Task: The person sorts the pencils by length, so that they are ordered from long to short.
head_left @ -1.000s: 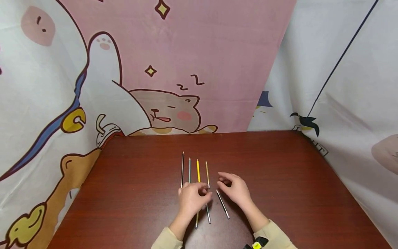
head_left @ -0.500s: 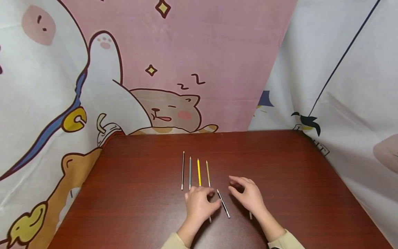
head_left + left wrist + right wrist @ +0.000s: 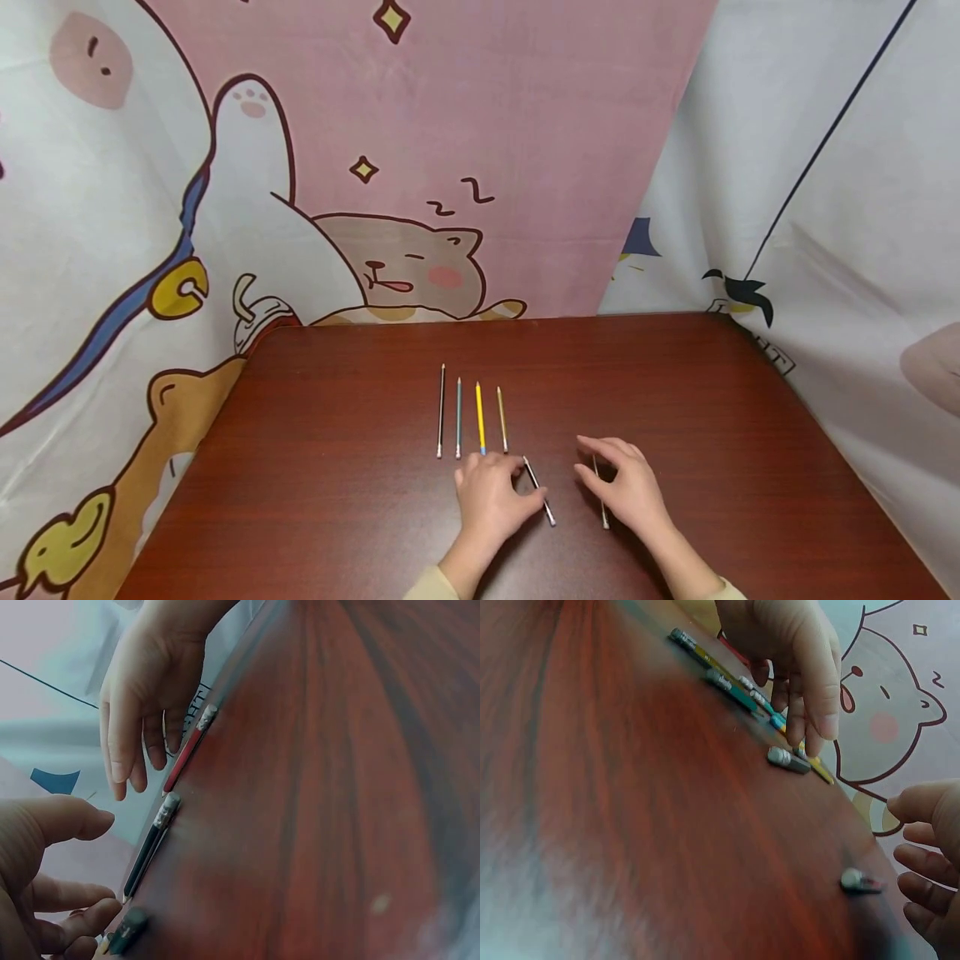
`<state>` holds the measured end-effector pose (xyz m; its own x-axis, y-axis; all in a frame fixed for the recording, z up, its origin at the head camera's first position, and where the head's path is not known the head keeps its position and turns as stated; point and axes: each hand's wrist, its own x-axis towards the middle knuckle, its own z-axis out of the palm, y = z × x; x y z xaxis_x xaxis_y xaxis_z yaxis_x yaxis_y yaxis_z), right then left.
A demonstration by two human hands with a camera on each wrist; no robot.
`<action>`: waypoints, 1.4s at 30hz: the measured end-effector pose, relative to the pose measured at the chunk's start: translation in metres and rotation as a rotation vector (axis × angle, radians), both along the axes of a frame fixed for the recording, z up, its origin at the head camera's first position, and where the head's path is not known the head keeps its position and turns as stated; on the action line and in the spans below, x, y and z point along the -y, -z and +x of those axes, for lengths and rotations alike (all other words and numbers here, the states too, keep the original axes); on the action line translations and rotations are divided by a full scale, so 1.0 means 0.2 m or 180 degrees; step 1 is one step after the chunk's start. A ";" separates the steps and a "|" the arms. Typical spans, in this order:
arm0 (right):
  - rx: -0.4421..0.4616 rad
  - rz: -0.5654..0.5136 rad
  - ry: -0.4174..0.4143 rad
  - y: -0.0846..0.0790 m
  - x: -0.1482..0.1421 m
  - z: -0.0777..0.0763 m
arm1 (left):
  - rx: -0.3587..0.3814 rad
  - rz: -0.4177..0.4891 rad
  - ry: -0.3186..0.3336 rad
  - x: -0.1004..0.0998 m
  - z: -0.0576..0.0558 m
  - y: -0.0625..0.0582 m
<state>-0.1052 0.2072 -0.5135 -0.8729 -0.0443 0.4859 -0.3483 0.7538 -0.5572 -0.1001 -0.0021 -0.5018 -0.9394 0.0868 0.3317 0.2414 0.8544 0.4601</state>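
My left hand (image 3: 491, 504) hovers over the table with fingers bent and spread. Its thumb is close to a short dark pencil (image 3: 534, 477), and no pencil shows between thumb and fingers. My right hand (image 3: 630, 487) lies further right, thumb and fingers apart, by a pencil (image 3: 605, 517) that it partly covers. In the left wrist view this pencil is red (image 3: 186, 761) with a pale eraser. Four-side views aside, a black pencil (image 3: 441, 412), a teal pencil (image 3: 459, 417), a yellow pencil (image 3: 480, 417) and a gold pencil (image 3: 502, 417) lie in a row beyond my left hand.
The reddish-brown wooden table (image 3: 337, 500) has a cartoon-print cloth (image 3: 555, 167) behind it and at its sides. In the right wrist view, a green pencil (image 3: 735, 691) lies near my left hand, blurred.
Both hands have moved right, the right one further. The pencil by my right hand has come into view, while pencil ends below my left hand are now covered.
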 end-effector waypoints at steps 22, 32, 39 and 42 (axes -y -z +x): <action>0.0467 0.0222 0.0247 0.06 -0.11 0.07 | 0.0113 -0.0232 -0.0105 -0.05 -0.01 0.04; 0.0437 0.0342 0.0311 0.08 -0.10 0.07 | 0.0071 -0.0268 -0.0098 -0.06 -0.02 0.05; 0.0374 0.0388 0.0273 0.08 -0.10 0.07 | 0.0062 -0.0245 -0.0057 -0.07 -0.03 0.05; 0.0289 0.0399 0.0250 0.08 -0.10 0.07 | 0.0065 -0.0217 -0.0010 -0.07 -0.03 0.05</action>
<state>-0.0904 0.2267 -0.5295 -0.9161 -0.0296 0.3998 -0.2382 0.8423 -0.4835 -0.1066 0.0114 -0.5119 -0.9462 0.1057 0.3059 0.2299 0.8847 0.4056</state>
